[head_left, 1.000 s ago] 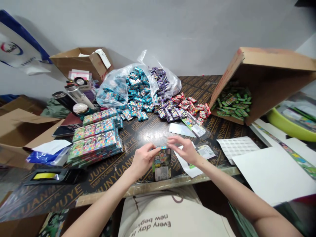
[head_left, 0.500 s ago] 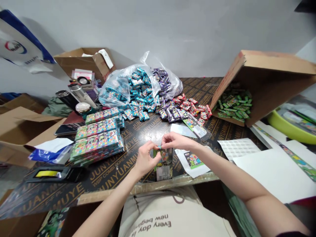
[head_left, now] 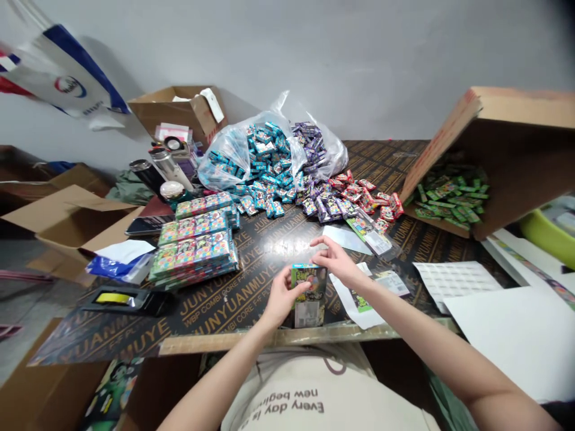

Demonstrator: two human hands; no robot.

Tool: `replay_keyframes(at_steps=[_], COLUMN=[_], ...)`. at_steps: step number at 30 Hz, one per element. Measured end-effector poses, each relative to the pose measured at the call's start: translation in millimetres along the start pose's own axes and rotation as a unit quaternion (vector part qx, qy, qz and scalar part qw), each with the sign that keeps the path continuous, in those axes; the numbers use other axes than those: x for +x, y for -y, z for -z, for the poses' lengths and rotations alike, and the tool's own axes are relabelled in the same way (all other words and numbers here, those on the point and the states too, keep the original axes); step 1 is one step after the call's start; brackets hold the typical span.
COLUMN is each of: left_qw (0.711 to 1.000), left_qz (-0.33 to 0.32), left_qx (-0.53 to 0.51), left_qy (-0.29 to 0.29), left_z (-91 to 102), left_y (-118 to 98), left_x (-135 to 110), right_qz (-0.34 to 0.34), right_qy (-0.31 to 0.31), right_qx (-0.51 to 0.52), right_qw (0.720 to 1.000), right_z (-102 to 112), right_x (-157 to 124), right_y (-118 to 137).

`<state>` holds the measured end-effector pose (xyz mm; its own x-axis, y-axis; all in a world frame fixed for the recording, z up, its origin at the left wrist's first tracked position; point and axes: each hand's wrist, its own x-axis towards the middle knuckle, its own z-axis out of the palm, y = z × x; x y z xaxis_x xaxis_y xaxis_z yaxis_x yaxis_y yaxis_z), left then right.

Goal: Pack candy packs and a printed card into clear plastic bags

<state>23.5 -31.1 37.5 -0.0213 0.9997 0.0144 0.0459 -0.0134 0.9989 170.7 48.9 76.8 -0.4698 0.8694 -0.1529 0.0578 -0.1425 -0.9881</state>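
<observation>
My left hand [head_left: 283, 294] is closed on a small printed pouch [head_left: 309, 308], thumb across its front and fingers at its left side. The pouch stands upright at the table's front edge, dark with a green side strip and a grey label. A blue piece [head_left: 302, 265] shows along its top. At the upper right corner is my right hand [head_left: 336, 258], its fingers apart and its lower fingertip touching or very near the blue piece. A white sheet [head_left: 366, 317] and printed pouches lie to the right, partly hidden by my right forearm.
Stacks of packed pouches [head_left: 197, 248] stand at left. Behind are blue sachets [head_left: 269, 149], purple sachets [head_left: 309, 146] in clear bags, and red sachets [head_left: 359, 191]. A tilted carton [head_left: 438, 149] at right holds green sachets [head_left: 453, 200]. A tape dispenser [head_left: 126, 299] lies front left.
Both hands were pinching at the pouch's top. My left hand has moved down its side, and my right hand's fingers have parted at the corner. The view has shifted left.
</observation>
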Motion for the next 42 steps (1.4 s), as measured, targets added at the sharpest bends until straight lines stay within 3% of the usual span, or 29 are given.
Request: replay_keyframes(at_steps=[3,5,7,10,13,15,17,19,21,23,26,30,31,33,35,36,39,42], left_qw=[0.999,0.995,0.973,0.899,0.815,0.77,0.737,0.723,0.736,0.779,0.862,0.944,0.961,0.988,0.999,0.995,0.955,0.93], left_qz=[0.007,-0.025,-0.08,-0.124,-0.085,-0.054,-0.019,0.01,0.016,-0.005,-0.032,0.013,0.023,0.036,0.049,0.057,0.09,0.11], left_qx=[0.006,0.091,0.217,0.421,0.573,0.635,0.675,0.691,0.677,0.628,0.506,0.329,0.274,0.141,-0.007,-0.083,-0.268,-0.333], left_qy=[0.03,0.013,-0.007,-0.013,-0.002,0.016,0.021,0.012,0.007,-0.001,-0.01,-0.024,-0.035,-0.048,-0.019,0.01,0.093,0.112], left_z=[13.0,31.6,54.8,88.0,113.2,126.7,138.5,147.2,149.9,144.1,120.7,82.3,74.2,59.9,46.0,38.8,17.7,6.7], left_y=[-1,-9,-15,-5,25,43,52,53,50,44,36,23,19,8,-4,-10,-26,-31], left_x=[-13,-21,-27,-36,-43,-46,-47,-45,-40,-32,-20,-1,5,17,27,30,31,24], right_qz=[0.001,0.043,0.094,0.109,0.084,0.067,0.044,0.025,0.018,0.018,0.027,0.066,0.09,0.152,0.177,0.163,0.087,0.084], right_qy=[-0.057,-0.105,-0.142,-0.167,-0.158,-0.114,-0.06,-0.019,0.006,0.022,0.008,-0.059,-0.094,-0.167,-0.179,-0.154,-0.076,-0.114], right_qx=[-0.014,-0.112,-0.263,-0.453,-0.57,-0.633,-0.668,-0.675,-0.669,-0.663,-0.647,-0.61,-0.568,-0.372,-0.072,0.06,0.25,0.315], right_qw=[0.998,0.987,0.95,0.869,0.802,0.763,0.741,0.737,0.743,0.748,0.762,0.787,0.812,0.9,0.965,0.973,0.961,0.939], right_z=[16,34,55,81,95,103,111,120,127,129,123,97,88,64,37,23,-8,-15], right_x=[3,10,17,26,34,43,55,67,77,81,76,57,51,39,28,23,13,13], right_y=[-14,-30,-49,-75,-86,-84,-76,-66,-59,-54,-47,-31,-26,-16,-8,-5,-6,-12])
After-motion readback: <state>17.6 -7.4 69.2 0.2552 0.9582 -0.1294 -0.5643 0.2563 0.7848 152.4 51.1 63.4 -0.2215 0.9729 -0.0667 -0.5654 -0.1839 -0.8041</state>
